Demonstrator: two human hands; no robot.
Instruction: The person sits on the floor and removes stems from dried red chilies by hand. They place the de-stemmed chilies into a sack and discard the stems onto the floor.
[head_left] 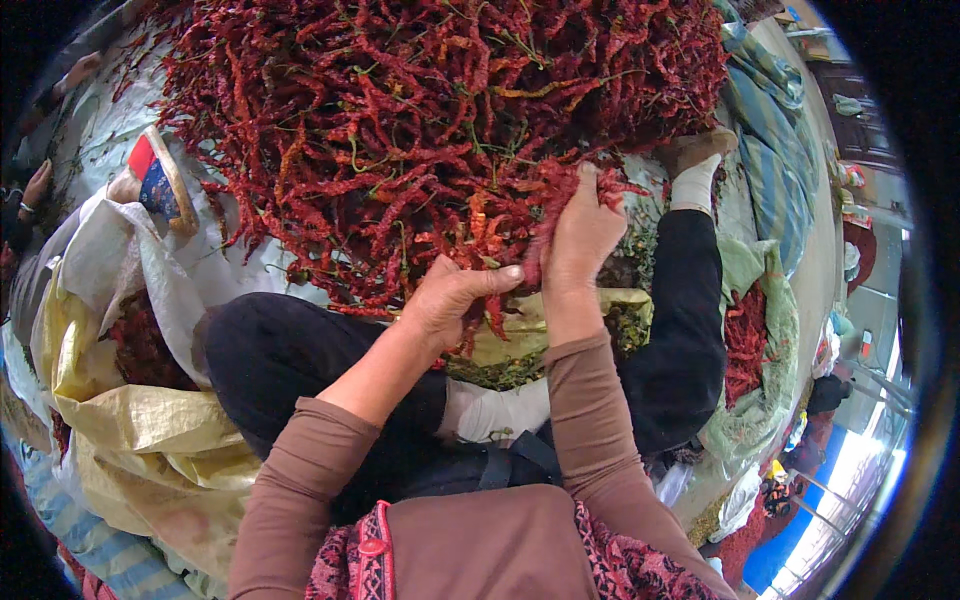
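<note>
A large heap of wrinkled dried red chili peppers, some with green stems, lies in front of me. My right hand is closed round a bunch of chili peppers at the heap's near right edge. Slightly nearer and to the left, my left hand is closed on more chili peppers, its thumb against them. The fingers of both hands are partly hidden. Below the hands lies a yellow sheet strewn with dark green stems and bits.
My black-trousered legs flank the sheet. A white and yellow woven sack with peppers inside stands at left, a pale green sack of peppers at right. At far left are another person's hand and a slippered foot.
</note>
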